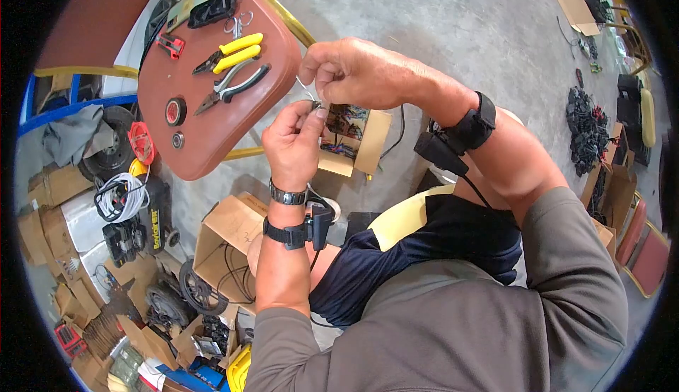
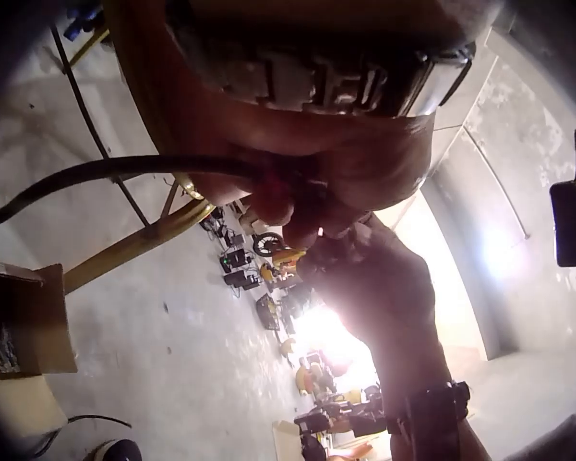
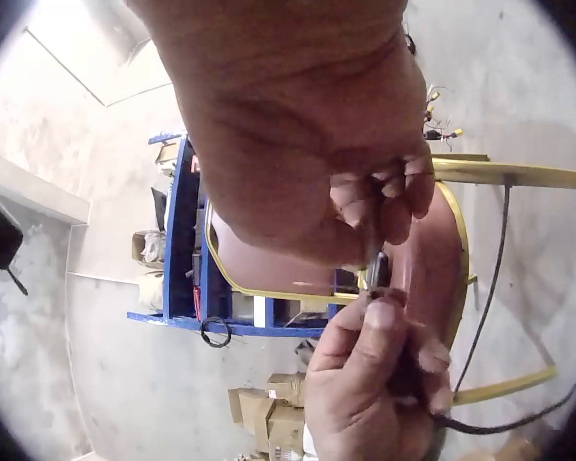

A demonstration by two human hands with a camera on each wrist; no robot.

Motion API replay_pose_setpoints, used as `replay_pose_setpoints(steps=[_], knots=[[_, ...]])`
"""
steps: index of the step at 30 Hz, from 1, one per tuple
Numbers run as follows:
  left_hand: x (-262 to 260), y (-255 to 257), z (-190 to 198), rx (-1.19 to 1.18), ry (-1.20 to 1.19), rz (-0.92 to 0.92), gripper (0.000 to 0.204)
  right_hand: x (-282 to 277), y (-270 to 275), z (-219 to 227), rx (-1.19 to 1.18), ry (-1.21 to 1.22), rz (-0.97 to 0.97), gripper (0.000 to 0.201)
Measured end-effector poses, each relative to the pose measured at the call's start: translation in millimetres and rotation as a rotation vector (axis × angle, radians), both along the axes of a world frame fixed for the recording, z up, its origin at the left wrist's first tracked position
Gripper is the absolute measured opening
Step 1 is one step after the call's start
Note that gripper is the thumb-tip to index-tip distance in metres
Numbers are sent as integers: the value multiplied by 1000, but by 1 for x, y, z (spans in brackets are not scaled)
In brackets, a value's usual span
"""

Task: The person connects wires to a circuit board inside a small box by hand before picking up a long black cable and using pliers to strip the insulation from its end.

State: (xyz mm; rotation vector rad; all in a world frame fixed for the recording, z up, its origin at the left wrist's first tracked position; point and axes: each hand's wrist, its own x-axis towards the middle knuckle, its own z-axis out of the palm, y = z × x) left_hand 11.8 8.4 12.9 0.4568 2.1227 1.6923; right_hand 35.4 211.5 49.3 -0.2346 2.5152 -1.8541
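My left hand (image 1: 293, 144) grips a black cable (image 2: 106, 168), its thumb and forefinger close to the cable's end. The rest of that cable trails away below the hand. Opposite it, my right hand (image 1: 361, 74) has curled fingers and pinches at the same end, where a thin pale wire (image 1: 304, 88) sticks up. In the right wrist view a small dark piece (image 3: 377, 269) shows between the two hands' fingertips; the fingers hide much of it. Both hands are held up beside the brown chair seat (image 1: 212, 134).
On the seat lie yellow-handled wire strippers (image 1: 237, 54), needle-nose pliers (image 1: 230, 89), scissors (image 1: 238, 23), a roll of tape (image 1: 175, 111), a smaller roll (image 1: 177, 139) and a black pouch (image 1: 212, 10). Below the hands stands a cardboard box (image 1: 371, 144) with wires. Boxes and wheels crowd the left.
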Motion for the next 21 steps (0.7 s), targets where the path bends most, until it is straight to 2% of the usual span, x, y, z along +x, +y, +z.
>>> replay_pose_setpoints(steps=[3, 6, 9, 12, 15, 18, 21], knots=[[-1, -5, -3, 7, 72, -65, 14, -2, 4, 1, 120, -23, -42, 22], [4, -2, -3, 55, 82, -108, 14, -4, 0, -7, 114, -31, -32, 22], [3, -4, -4, 77, 58, -98, 13, -4, -1, -7, 104, 5, -40, 22], [0, -4, -4, 24, 49, -49, 13, -3, 3, 1, 27, -76, -49, 21], [-2, -1, 1, 45, -24, -26, 13, 0, 0, -2, -7, -25, 42, 23], [-2, -3, -2, 26, -4, -30, 12, 0, 1, 0, -26, -15, 41, 24], [-2, -6, -2, 44, 29, -50, 12, -3, 3, -5, 56, 29, -21, 23]])
